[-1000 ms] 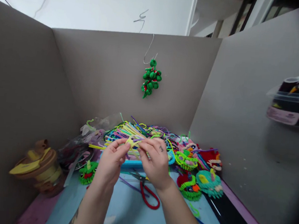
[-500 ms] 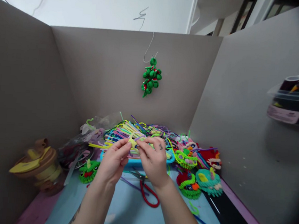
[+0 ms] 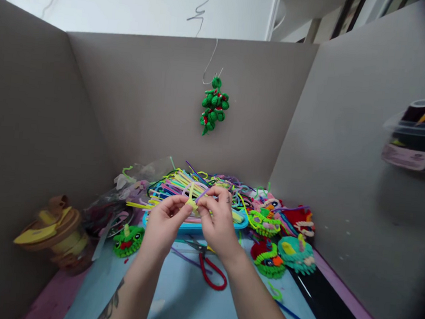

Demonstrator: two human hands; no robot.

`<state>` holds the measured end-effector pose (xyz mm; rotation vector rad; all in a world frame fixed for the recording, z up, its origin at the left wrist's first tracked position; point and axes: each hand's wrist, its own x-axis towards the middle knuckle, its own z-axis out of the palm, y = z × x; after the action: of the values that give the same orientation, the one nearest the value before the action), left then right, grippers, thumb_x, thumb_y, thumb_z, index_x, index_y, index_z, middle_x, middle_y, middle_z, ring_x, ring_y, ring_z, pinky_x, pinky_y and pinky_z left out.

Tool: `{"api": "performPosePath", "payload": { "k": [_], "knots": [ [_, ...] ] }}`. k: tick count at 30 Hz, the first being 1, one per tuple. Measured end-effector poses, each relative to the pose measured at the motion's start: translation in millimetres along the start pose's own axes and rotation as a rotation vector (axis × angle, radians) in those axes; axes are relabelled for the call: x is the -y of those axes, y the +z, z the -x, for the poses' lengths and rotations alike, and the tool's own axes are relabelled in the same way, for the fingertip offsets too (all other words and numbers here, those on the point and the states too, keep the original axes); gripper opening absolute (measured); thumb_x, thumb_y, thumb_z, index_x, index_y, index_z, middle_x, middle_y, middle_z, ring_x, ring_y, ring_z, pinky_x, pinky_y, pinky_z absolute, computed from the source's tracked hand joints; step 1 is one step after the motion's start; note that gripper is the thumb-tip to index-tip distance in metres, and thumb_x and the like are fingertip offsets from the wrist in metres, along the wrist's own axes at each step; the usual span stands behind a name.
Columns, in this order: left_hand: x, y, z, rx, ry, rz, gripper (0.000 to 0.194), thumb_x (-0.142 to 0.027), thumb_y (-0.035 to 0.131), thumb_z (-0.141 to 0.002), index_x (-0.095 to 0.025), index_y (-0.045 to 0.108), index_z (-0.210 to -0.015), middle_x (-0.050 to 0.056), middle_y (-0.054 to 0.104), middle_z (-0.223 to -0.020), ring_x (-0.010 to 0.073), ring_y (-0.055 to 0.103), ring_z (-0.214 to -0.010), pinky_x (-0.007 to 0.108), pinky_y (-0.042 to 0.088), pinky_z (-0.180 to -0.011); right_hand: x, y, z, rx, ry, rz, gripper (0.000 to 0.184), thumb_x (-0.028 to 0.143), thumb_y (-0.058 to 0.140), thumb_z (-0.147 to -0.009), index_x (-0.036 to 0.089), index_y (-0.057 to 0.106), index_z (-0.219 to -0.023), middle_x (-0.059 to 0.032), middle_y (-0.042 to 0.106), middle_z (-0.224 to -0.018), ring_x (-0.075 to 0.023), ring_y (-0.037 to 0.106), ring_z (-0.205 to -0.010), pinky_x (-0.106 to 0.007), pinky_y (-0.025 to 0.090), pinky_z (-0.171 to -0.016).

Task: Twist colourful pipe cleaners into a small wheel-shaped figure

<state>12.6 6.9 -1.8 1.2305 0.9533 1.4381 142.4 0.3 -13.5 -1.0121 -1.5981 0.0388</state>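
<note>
In front of the blue tray [image 3: 191,231], both hands are raised close together. My left hand [image 3: 165,224] pinches a small yellow bent piece of pipe cleaner [image 3: 192,204] between thumb and forefinger. A yellow end stands up from it. From the other side, my right hand [image 3: 217,222] has its thumb and fingers pressed together at the same piece, beside a purple pipe cleaner [image 3: 202,195] that sticks up at a slant. The fingertips partly hide how the two strands meet. Red-handled scissors [image 3: 213,284] lie below the hands on the blue mat.
Many coloured pipe cleaners [image 3: 181,181] fill the tray. A green fuzzy figure [image 3: 128,241] sits left; several more, including a teal one [image 3: 297,255], lie right near a black flat object [image 3: 333,309]. A green bunch [image 3: 214,107] hangs on the grey back panel [image 3: 147,99].
The purple pipe cleaner now stands more steeply, and the yellow end shows upright above the fingers. My right hand has risen slightly. The whole view has shifted a little.
</note>
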Motion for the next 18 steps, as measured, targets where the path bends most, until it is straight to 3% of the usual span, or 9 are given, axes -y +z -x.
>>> {"api": "performPosePath", "payload": {
  "k": [10,18],
  "knots": [
    [-1.8,-5.6,-1.9,0.03,-0.089,0.033,0.029,-0.033,0.075,-0.061,-0.014,0.064,-0.08,-0.001,0.06,-0.066,0.0072,0.05,-0.055,0.018,0.041,-0.054,-4.0,-1.4,-2.9,0.108,-0.035,0.029,0.012,0.012,0.052,-0.076,0.02,0.06,-0.079,-0.0077,0.04,-0.129,-0.0266,0.029,-0.125,-0.049,0.029,-0.102],
    [0.3,-0.4,-0.5,0.026,0.01,-0.034,0.027,-0.028,0.076,-0.059,-0.015,0.062,-0.078,0.0,0.06,-0.07,0.0101,0.051,-0.06,0.019,0.039,-0.057,-1.0,-3.3,-1.7,0.091,-0.111,0.205,0.02,0.005,0.048,-0.076,0.02,0.06,-0.081,-0.0081,0.041,-0.132,-0.0271,0.025,-0.129,-0.052,0.028,-0.104]
  ]
}}
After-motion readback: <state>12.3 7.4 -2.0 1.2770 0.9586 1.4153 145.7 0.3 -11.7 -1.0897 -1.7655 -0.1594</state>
